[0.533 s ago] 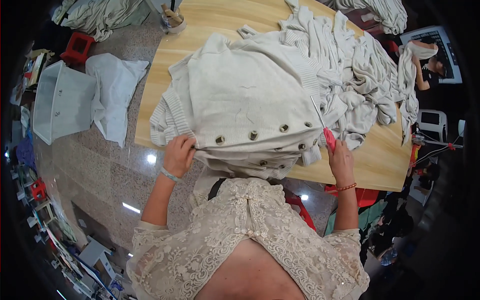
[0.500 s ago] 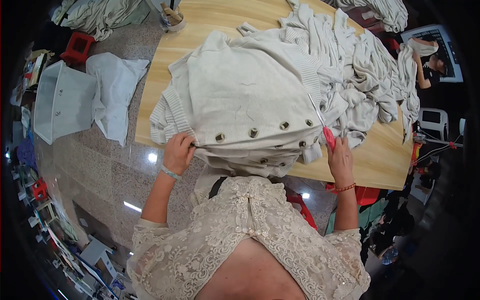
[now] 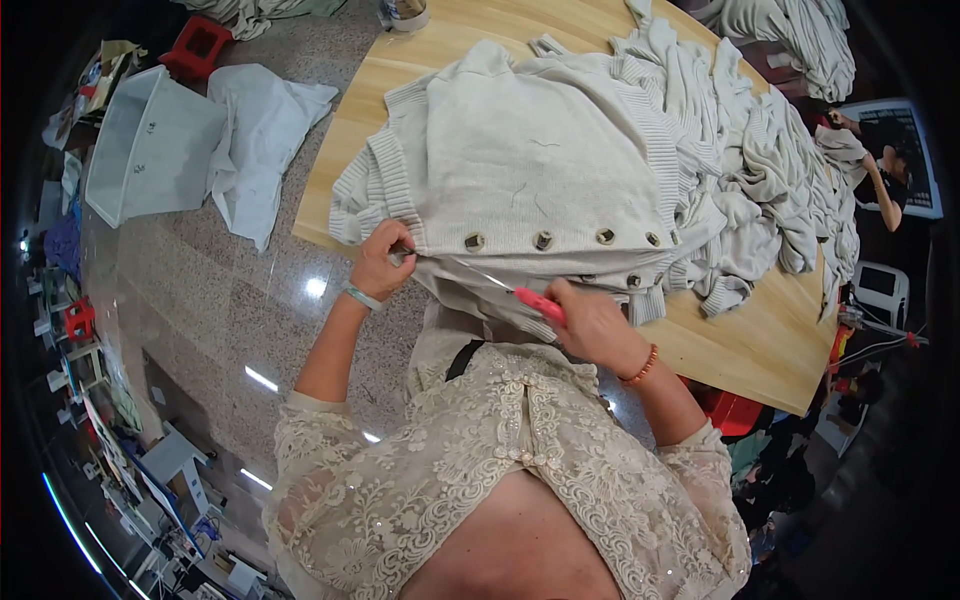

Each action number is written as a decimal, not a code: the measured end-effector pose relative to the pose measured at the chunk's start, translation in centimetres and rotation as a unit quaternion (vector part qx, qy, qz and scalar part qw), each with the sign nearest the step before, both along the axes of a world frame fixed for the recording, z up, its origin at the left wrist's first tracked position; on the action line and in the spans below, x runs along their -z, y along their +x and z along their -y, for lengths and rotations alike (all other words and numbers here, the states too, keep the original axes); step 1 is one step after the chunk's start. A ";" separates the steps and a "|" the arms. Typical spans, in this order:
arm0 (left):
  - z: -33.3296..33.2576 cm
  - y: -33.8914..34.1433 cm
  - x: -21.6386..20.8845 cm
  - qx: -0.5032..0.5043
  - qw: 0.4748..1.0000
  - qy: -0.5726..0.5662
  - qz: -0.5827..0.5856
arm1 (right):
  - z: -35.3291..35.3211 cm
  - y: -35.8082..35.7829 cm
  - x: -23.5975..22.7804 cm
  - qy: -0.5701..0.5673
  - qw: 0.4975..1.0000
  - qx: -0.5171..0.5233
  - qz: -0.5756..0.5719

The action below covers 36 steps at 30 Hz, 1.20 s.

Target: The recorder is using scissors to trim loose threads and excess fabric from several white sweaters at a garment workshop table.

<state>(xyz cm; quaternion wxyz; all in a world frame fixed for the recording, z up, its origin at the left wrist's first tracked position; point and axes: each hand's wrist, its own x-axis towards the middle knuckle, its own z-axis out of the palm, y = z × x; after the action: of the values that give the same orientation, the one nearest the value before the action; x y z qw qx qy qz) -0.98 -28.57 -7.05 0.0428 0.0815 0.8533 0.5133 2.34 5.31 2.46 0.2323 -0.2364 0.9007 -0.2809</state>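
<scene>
A cream knitted cardigan lies spread on the table, its buttoned edge toward me with several dark buttons along it. My left hand is closed in a pinch on the cardigan's edge at the ribbed hem; something small and dark shows at the fingertips. In my right hand is a red-handled tool with a long, thin metal blade. The blade points left along the near edge, its tip close to my left fingers. I cannot make out whether the tip touches the knit.
More cream knitwear is heaped on the right of the wooden table. A cup-like container stands at the far edge. On the floor at left are a grey-white bin, white cloth and red stool. Another person handles fabric at far right.
My right hand has swung left with the red-handled tool, bringing the blade from the cardigan's right side to near my left hand. My left hand still pinches the edge. The whole view has shifted.
</scene>
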 end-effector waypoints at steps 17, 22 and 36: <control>-8.3 -0.9 -0.8 0.055 0.993 -0.058 -0.087 | -3.5 1.3 -2.3 0.028 0.997 0.070 0.013; -8.2 -1.9 -1.1 0.101 0.995 -0.020 0.013 | -3.9 2.2 -1.0 0.093 0.995 0.045 0.010; -6.3 0.5 -2.7 -0.126 0.926 -0.281 -0.217 | -8.1 4.1 -1.5 -0.030 0.987 0.161 0.008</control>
<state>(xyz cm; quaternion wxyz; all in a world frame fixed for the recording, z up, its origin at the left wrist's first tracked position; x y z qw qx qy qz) -0.52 -22.30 -4.30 -0.1877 0.0677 0.9540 0.2236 6.46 13.42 3.96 0.1841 -0.0934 0.9164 -0.3429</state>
